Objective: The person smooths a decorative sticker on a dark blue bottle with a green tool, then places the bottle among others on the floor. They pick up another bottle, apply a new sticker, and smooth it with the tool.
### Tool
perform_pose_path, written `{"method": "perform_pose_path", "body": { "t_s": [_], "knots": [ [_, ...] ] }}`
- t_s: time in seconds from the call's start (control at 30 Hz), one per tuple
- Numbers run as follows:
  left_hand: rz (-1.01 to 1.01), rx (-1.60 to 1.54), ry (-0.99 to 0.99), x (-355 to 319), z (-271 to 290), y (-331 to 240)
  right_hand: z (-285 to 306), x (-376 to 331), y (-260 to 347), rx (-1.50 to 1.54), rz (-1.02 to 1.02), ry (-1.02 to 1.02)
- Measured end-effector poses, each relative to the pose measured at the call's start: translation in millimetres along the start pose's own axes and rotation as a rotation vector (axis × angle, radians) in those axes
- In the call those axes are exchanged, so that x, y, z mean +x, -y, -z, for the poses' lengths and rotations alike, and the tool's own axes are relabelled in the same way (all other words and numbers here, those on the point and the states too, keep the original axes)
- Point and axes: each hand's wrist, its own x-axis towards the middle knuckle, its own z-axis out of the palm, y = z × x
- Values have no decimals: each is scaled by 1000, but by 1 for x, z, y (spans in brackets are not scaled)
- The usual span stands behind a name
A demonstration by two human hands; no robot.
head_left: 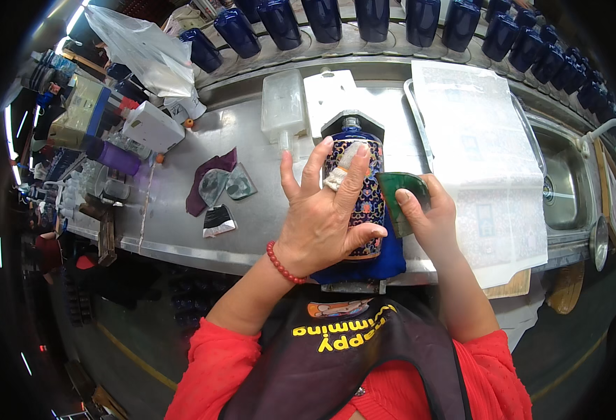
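A dark blue bottle (369,199) with a colourful floral pattern lies on a blue cloth (392,260), its neck pointing away from me against a dark angled holder (332,127). My left hand (316,213) is spread over the bottle's upper face, fingers apart and touching the pattern. A white wrap (339,175) covers part of one finger. In my right hand (430,210), a thin green flexible scraper (394,185) is pinched between thumb and fingers. Its edge meets the bottle's right side. The bottle's underside is hidden.
Several plain blue bottles (322,21) stand along a curved conveyor at the back. White sheets (479,175) lie to the right, beside a sink (567,182). Scraper pieces and a maroon cloth (199,189) lie left. A clear container (283,105) sits behind.
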Motion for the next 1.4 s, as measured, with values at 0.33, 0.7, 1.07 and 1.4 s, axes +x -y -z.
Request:
{"method": "perform_pose_path", "body": {
  "t_s": [0.33, 0.7, 1.07, 1.4],
  "knots": [
    [138, -75, -72, -27, -10, -6, 2, -1, -2, -22, -24, 21],
    [-10, 10, 34, -24, -2, -18, 2, -2, -12, -35, 15, -4],
    [66, -128, -195, -84, -29, -15, 6, 21, 1, -203, 321, -40],
    [196, -40, -169, -83, -27, -5, -5, 59, 75, -351, 395, 784]
  ]
}}
